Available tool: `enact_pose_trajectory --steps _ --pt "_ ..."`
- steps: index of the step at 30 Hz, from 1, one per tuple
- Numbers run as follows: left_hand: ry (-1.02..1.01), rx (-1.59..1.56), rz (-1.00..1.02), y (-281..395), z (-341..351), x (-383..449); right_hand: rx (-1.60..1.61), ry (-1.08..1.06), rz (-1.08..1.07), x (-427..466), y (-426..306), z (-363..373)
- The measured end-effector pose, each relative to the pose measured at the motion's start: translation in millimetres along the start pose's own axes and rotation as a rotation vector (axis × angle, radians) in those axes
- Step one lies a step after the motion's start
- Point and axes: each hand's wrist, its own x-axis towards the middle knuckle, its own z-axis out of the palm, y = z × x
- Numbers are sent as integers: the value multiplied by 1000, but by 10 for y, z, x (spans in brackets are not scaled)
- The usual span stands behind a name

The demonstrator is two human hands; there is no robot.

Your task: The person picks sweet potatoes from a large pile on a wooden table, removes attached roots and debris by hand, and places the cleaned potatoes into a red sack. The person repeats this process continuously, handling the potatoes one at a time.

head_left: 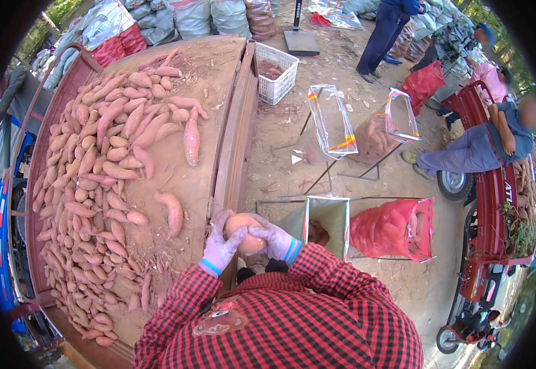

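A large sweet potato [245, 233] is held between my two gloved hands, close to my body and just past the edge of the truck bed. My left hand [221, 246] grips its left side, and my right hand [274, 240] wraps its right side. Both gloves are pale purple with blue cuffs. To the left, a heap of sweet potatoes [92, 180] covers much of the truck bed [198, 184]. One curved sweet potato [171, 214] lies apart near my left hand. On my right, an open pale woven sack [328, 212] has sweet potatoes at its bottom.
A full red mesh sack [383, 228] lies beside the pale one. Clear bags on metal frames [332, 120] stand ahead, with a white crate [279, 83] and platform scale [301, 42] beyond. Several people stand around; one is by a red cargo tricycle [491, 184]. Filled sacks [194, 18] line the back.
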Motion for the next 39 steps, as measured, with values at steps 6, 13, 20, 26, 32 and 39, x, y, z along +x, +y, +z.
enact_pose_trajectory --steps 6,13,20,26,32,39 --pt "-74 -520 -626 -159 -239 -286 165 299 -54 -576 -405 -679" --pt "156 -390 -818 -663 -600 -1319 102 397 -355 -695 -1745 -1753" --pt "281 -453 -982 -1097 -729 -2440 -245 815 -576 -150 -2883 -2138" --pt "285 -351 -1067 -1080 -718 -2411 -452 1010 -393 203 -3154 -2911" --pt "314 75 -865 -1121 -833 -2120 -545 465 -310 343 -1640 -1544" --pt "336 672 -537 -1362 -1095 -359 -498 275 83 33 261 -404"
